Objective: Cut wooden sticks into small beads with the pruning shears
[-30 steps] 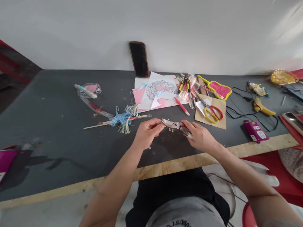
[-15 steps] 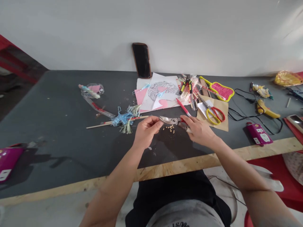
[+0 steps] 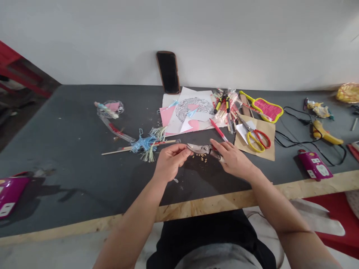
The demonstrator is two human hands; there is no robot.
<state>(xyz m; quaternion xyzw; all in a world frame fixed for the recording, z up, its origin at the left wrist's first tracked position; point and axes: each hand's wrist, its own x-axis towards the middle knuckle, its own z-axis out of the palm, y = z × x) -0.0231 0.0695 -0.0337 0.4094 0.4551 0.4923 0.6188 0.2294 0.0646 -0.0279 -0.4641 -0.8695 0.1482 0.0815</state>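
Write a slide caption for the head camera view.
Right hand holds pruning shears, blades at left hand; tan bits scattered nearby.

Phone (image 3: pixel 168 72) propped against grey wall (image 3: pixel 98 45), back of bench (image 3: pixel 70 149). Dragon drawing (image 3: pixel 183 106) in front of it, on pink paper (image 3: pixel 167 118). Yellow-and-black-handled pliers (image 3: pixel 222 101) just right, on wrapped sticks. Scissors (image 3: pixel 250 130), one red and one yellow handle, on brown paper (image 3: pixel 269 154). Yellow glue gun (image 3: pixel 327 134) farther right, purple box (image 3: pixel 316 164) nearer the edge. Second purple box (image 3: pixel 14 194) far left. Blue tasselled piece (image 3: pixel 143 143) between.
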